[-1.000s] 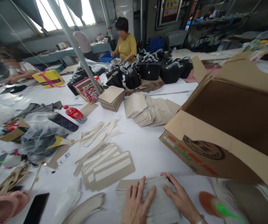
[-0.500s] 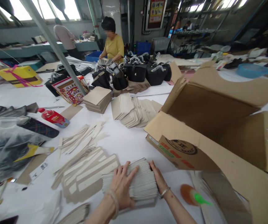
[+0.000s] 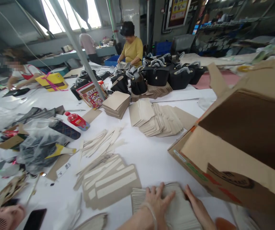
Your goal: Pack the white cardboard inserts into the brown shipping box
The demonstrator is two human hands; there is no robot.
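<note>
A stack of thin grey-beige cardboard pieces (image 3: pixel 182 207) lies on the table at the bottom, its upper pieces fanned out. My left hand (image 3: pixel 158 203) rests on top of it, fingers spread. Against the stack's right edge is my right hand (image 3: pixel 197 206), its visible fingers stretched out along the side and the others hidden. Left of the stack lie flat rounded cardboard pieces (image 3: pixel 89 196) with pale strips on them. Part of an orange-brown bottle (image 3: pixel 222 223) shows beside my right wrist.
An open cardboard box (image 3: pixel 192 169) fills the right side. Further back are cardboard stacks (image 3: pixel 139 115), black handbags (image 3: pixel 156 76) and a red bottle (image 3: pixel 76 119). Plastic-wrapped material (image 3: pixel 35 140), a phone (image 3: pixel 35 219) and a pink fan (image 3: pixel 4 217) lie left. A person in yellow (image 3: pixel 134 51) works across the table.
The view has swung left, so things appear further right. The upper pieces of the stack, upright on edge before, now lean over flatter under my left hand. Both hands stay at the stack.
</note>
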